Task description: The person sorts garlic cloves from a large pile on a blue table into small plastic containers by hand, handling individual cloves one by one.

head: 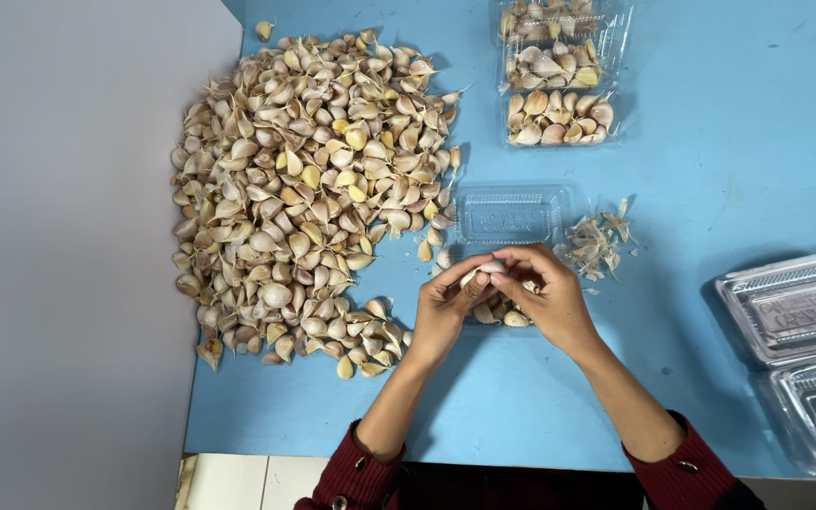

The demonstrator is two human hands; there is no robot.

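The left hand and right hand meet over the blue table, fingers curled in and pinching one garlic clove between them. Far left lies a big pile of garlic cloves. Under the hands an open clear box holds a few cloves in its near half. To its right lie loose skins. Farther off, a filled box holds cloves. Empty boxes are stacked at the right edge.
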